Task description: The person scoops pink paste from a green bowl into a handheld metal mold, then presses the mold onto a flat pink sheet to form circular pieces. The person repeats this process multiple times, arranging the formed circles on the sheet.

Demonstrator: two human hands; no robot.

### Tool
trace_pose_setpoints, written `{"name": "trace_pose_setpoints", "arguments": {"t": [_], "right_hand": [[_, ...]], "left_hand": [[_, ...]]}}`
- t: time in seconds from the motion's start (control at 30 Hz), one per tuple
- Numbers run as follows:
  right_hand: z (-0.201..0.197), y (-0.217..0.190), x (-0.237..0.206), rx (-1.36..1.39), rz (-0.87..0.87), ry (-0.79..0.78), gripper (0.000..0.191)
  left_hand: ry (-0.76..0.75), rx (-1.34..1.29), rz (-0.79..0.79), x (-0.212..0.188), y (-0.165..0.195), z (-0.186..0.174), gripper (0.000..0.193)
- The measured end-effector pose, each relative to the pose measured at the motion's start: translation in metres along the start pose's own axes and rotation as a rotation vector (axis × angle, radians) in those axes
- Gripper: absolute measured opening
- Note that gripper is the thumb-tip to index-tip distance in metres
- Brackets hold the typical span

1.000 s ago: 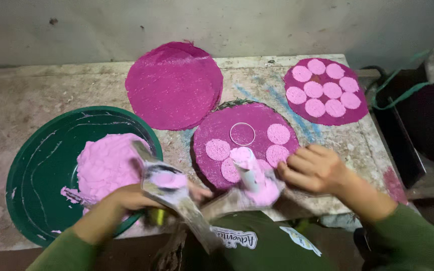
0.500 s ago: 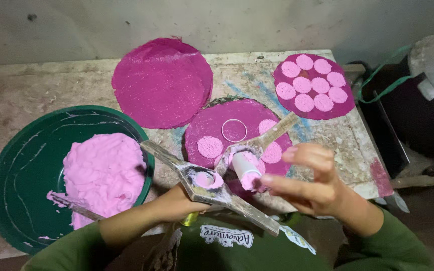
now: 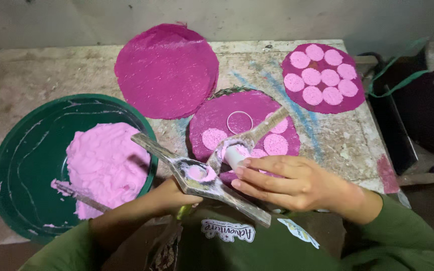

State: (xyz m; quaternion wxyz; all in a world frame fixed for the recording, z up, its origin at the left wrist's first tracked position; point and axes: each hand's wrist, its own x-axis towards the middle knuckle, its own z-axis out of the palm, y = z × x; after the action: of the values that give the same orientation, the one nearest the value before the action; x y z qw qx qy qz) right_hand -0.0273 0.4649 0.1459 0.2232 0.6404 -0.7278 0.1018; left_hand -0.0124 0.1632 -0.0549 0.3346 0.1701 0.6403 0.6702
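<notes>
Hands meet low in the view over a worn, paint-streaked stone tabletop [image 3: 327, 143]. Largest is the round dark green basin [image 3: 26, 165] at left, heaped with soft pink paste [image 3: 106, 163] and a stick lying in it. Above sits a stack of plain magenta paper discs [image 3: 167, 70]; at far right a magenta disc topped with pale pink paste rounds [image 3: 323, 77]; in the middle another magenta disc, partly filled with rounds [image 3: 227, 120], a ring outline marked on it. The right hand [image 3: 287, 183] lies flat, fingers stretched leftward and pinching a short white tube [image 3: 234, 155]. The left hand [image 3: 169, 195] curls beneath a grey wooden hinged mould [image 3: 199, 175], gripping it; pink paste fills its round hole. The mould's upper arm slants across the middle disc.
</notes>
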Motion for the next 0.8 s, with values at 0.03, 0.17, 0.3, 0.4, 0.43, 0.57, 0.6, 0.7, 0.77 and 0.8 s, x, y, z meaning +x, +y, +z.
{"name": "trace_pose_setpoints", "arguments": {"t": [0.03,0.17,0.3,0.4,0.43,0.57,0.6,0.7,0.77,0.8], "right_hand": [[0.003,0.005,0.001,-0.028,-0.054,0.005,0.038],[0.048,0.031,-0.004,0.025,-0.086,0.136,0.028],[0.131,0.058,-0.016,0.265,0.344,0.206,0.012],[0.199,0.078,-0.02,0.521,0.605,0.023,0.025],[0.219,0.08,-0.021,0.502,0.582,-0.047,0.03],[0.279,0.08,-0.029,0.316,0.482,-0.242,0.042],[0.286,0.083,-0.031,0.241,0.453,-0.267,0.043],[0.284,0.095,-0.045,0.4,0.749,-0.588,0.028],[0.274,0.103,-0.053,0.464,0.898,-0.495,0.029],[0.271,0.104,-0.054,0.494,0.971,-0.447,0.029]], "left_hand": [[0.007,-0.058,-0.037,-0.003,-0.002,-0.005,0.027],[0.126,-0.122,-0.196,-0.013,-0.012,-0.028,0.027],[0.514,-0.184,-0.466,-0.041,-0.028,-0.055,0.029],[0.646,-0.213,-0.151,-0.071,-0.05,-0.075,0.024],[0.633,-0.242,0.059,-0.077,-0.059,-0.08,0.024],[0.766,-0.203,0.188,-0.093,-0.089,-0.089,0.028],[0.803,-0.189,0.197,-0.092,-0.093,-0.091,0.03],[0.876,-0.17,0.214,-0.104,-0.096,-0.085,0.033],[0.915,-0.164,0.221,-0.112,-0.095,-0.079,0.036],[0.928,-0.163,0.222,-0.115,-0.093,-0.075,0.037]]}}
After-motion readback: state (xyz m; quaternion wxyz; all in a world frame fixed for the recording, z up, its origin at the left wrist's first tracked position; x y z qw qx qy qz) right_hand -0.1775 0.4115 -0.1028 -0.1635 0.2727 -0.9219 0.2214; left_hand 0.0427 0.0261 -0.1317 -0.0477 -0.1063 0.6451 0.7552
